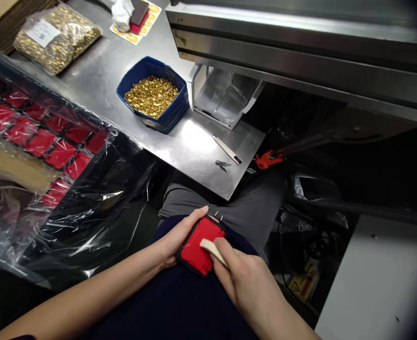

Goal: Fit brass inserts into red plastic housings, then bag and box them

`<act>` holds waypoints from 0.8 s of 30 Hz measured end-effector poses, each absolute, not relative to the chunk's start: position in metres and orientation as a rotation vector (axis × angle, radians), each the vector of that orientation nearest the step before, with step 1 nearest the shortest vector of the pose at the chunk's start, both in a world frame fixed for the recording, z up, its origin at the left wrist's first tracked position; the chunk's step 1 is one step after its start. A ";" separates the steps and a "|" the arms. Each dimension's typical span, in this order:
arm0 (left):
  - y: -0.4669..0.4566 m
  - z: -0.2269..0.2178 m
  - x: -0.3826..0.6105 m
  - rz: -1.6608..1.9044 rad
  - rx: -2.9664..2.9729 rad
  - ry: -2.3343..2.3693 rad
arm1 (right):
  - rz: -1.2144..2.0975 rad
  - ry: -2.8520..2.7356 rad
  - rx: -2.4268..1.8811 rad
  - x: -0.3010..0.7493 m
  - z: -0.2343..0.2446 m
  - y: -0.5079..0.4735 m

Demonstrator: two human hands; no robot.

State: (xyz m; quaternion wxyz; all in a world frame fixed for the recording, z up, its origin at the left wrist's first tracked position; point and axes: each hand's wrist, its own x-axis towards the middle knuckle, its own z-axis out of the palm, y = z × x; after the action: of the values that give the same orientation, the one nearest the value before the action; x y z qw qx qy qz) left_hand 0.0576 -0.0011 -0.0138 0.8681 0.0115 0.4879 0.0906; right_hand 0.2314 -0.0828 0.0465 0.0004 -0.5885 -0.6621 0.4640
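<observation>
Close to my body, my left hand (184, 232) is closed around a red plastic part with a black rim (199, 243), its thumb along the upper edge. Two thin metal pins (218, 215) stick out just beyond the part. My right hand (238, 267) grips a cream-coloured, flat strip-like tool (212, 249). The tool's blunt end lies over the red face, and whether it touches cannot be made out. On the metal table ahead rest a white-handled cutter knife (227, 148) and a small metal clipper (223, 165).
A blue bin (175, 113) of small brass pieces stands on the metal table (102, 89), beside a white tray (235, 123). Behind lies a bag of brass parts (63, 40). At left, a plastic-lined box holds several red parts (40, 141). A metal beam (300, 61) crosses the upper right.
</observation>
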 end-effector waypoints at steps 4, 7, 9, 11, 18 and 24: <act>0.000 -0.014 0.057 0.172 0.019 1.027 | 1.477 -2.089 -1.839 0.231 0.045 -0.082; -0.001 -0.014 0.056 0.173 0.002 1.029 | 1.426 -2.155 -1.831 0.231 0.043 -0.080; -0.001 -0.014 0.054 0.153 -0.039 1.050 | 1.416 -2.115 -1.895 0.232 0.043 -0.079; 0.000 -0.015 0.053 0.144 -0.051 1.034 | 1.443 -2.116 -1.871 0.233 0.043 -0.080; 0.003 -0.012 0.048 0.157 -0.020 0.985 | 1.437 -2.139 -1.840 0.230 0.046 -0.080; 0.004 -0.012 0.045 0.143 -0.022 0.970 | 1.430 -2.256 -1.794 0.230 0.043 -0.078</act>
State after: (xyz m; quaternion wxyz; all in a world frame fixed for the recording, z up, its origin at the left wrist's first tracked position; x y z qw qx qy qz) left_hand 0.0451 0.0036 -0.0124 0.8821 -0.0105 0.4659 0.0685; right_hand 0.2302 -0.0779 0.0427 -0.0380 -0.5572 -0.7007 0.4440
